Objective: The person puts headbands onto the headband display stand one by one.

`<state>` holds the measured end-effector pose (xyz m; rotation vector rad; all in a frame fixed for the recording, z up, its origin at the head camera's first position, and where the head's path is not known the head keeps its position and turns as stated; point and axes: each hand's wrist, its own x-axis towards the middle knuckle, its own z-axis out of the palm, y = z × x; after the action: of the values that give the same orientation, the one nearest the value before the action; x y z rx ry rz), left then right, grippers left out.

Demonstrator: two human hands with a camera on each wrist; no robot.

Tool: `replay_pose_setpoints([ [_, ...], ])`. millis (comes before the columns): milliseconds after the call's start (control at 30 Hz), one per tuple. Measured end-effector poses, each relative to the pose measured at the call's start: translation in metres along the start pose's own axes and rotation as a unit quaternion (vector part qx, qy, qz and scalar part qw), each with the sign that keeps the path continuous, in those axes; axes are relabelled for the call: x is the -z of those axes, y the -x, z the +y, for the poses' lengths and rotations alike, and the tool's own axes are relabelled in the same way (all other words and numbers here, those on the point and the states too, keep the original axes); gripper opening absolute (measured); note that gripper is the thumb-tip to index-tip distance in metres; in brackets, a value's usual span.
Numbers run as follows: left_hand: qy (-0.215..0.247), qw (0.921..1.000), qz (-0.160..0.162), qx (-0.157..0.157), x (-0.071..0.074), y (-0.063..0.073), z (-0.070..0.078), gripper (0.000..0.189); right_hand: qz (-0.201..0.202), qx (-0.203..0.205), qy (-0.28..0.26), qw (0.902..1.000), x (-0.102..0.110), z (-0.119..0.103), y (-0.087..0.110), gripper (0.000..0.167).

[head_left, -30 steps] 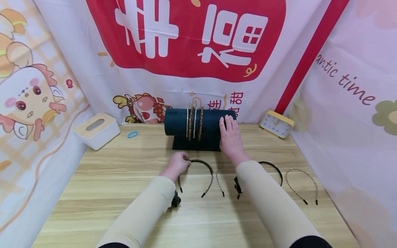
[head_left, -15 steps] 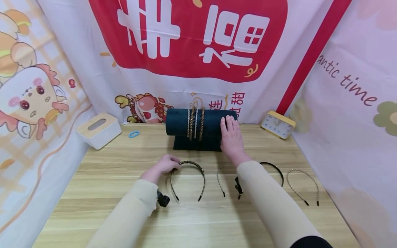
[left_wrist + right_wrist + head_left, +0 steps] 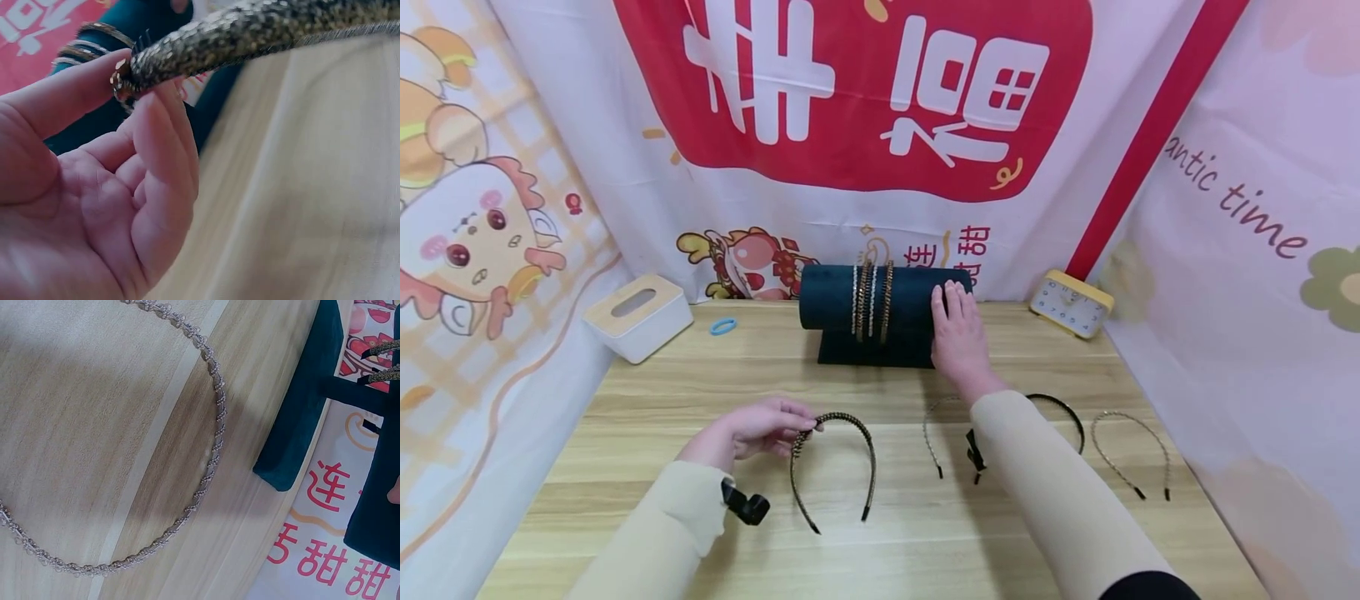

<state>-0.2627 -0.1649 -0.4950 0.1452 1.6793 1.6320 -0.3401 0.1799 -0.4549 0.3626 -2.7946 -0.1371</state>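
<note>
My left hand (image 3: 763,429) pinches a dark gold beaded headband (image 3: 872,458) at its upper left curve, holding it over the left middle of the table. In the left wrist view, thumb and fingertips meet at a jewelled part of this headband (image 3: 250,39). My right hand (image 3: 958,337) lies with extended fingers on the right end of a dark green padded cylinder stand (image 3: 827,298). Several gold and silvery headbands (image 3: 862,308) circle the middle of that cylinder. Only a fingertip of the right hand shows in the right wrist view.
A silvery twisted headband (image 3: 219,428) and a black headband (image 3: 1063,406) with a bow lie partly under my right forearm. Farther right lies a pale gold headband (image 3: 1131,417). A tissue box (image 3: 643,321), blue ring (image 3: 723,326) and yellow clock (image 3: 1071,304) stand along the back.
My left hand has moved left and toward me, away from the stand, bringing the dark gold headband along. The right hand stays on the cylinder.
</note>
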Motion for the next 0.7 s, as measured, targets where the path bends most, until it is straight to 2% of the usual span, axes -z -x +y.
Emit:
replay_pose_setpoints([
  [167,0.067,0.9968,-0.002,-0.043,0.004,0.021,0.007,0.016,0.009,0.004,-0.001,1.0,-0.001,0.0,-0.001,0.081],
  [333,0.134,0.9862,-0.004,-0.096,0.017,0.038,0.011,0.018,0.012,0.006,-0.004,0.9999,0.0,-0.001,-0.001,0.081],
  [533,0.159,0.9752,0.009,-0.153,0.031,0.048,0.02,0.029,0.01,0.0,-0.003,0.9999,-0.001,0.0,0.0,0.082],
  [700,0.173,0.9682,0.048,-0.174,0.031,0.052,0.037,0.022,0.013,0.0,-0.007,0.9999,0.0,0.0,0.001,0.083],
])
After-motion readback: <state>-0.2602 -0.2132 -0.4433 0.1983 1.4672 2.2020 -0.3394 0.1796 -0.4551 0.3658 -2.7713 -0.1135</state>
